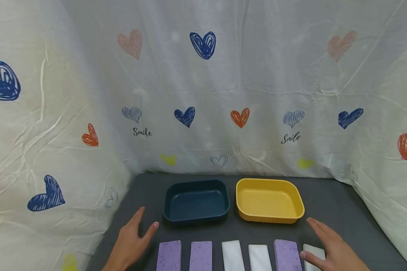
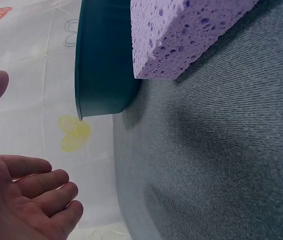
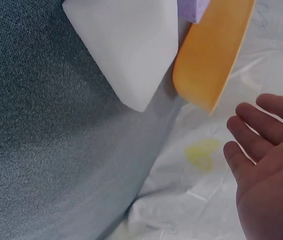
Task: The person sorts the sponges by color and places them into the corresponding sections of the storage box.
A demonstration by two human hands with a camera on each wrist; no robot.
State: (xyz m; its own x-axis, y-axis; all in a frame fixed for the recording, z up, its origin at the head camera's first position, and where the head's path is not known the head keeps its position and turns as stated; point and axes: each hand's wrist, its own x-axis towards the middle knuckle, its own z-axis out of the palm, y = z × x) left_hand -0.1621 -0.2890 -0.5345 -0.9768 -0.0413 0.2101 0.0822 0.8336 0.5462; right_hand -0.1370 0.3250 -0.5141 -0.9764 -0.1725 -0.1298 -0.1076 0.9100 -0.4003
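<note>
In the head view my left hand (image 1: 132, 239) hovers left of the blocks, fingers extended, holding nothing. Nearest to it is a purple sponge (image 1: 169, 256) with visible pores, which the left wrist view shows closely as a purple sponge (image 2: 181, 35). My right hand (image 1: 335, 248), also empty with fingers spread, is over the right end of the row and partly covers a white block (image 1: 313, 253). Between the hands stand another purple sponge (image 1: 201, 256), two white blocks, one (image 1: 233, 256) beside the other (image 1: 259, 258), and a third purple sponge (image 1: 287, 256).
Behind the row sit a dark blue bin (image 1: 196, 218) on the left and a yellow bin (image 1: 269, 219) on the right. They rest on a dark grey cloth surface (image 1: 329, 203). A white curtain (image 1: 203, 82) with printed hearts encloses the back and sides.
</note>
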